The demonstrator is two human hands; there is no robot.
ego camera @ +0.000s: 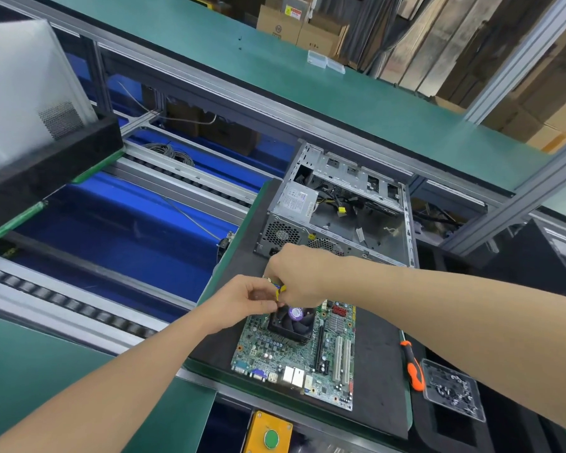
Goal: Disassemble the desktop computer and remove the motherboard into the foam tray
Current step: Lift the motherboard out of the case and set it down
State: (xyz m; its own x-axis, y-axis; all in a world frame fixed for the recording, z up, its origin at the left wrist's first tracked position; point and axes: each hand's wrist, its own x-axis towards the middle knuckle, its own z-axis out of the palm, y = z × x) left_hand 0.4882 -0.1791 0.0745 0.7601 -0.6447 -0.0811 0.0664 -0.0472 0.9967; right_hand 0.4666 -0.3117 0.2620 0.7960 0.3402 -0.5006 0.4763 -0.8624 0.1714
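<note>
The green motherboard (pixel 307 354) with its black CPU fan (pixel 294 323) lies on a dark foam pad (pixel 379 371), in front of the open metal computer case (pixel 340 207). Both hands meet just above the board's far left corner. My left hand (pixel 239 300) and my right hand (pixel 298 276) together pinch a small yellow and blue connector or cable end (pixel 279 289). The fingers hide most of that part, so what it joins to is unclear.
An orange-handled screwdriver (pixel 413 367) and a clear tray of screws (pixel 451 390) lie right of the board. A yellow box with a green button (pixel 270 436) sits at the near edge. Blue conveyor rollers run to the left, with another black tray (pixel 46 165) on them.
</note>
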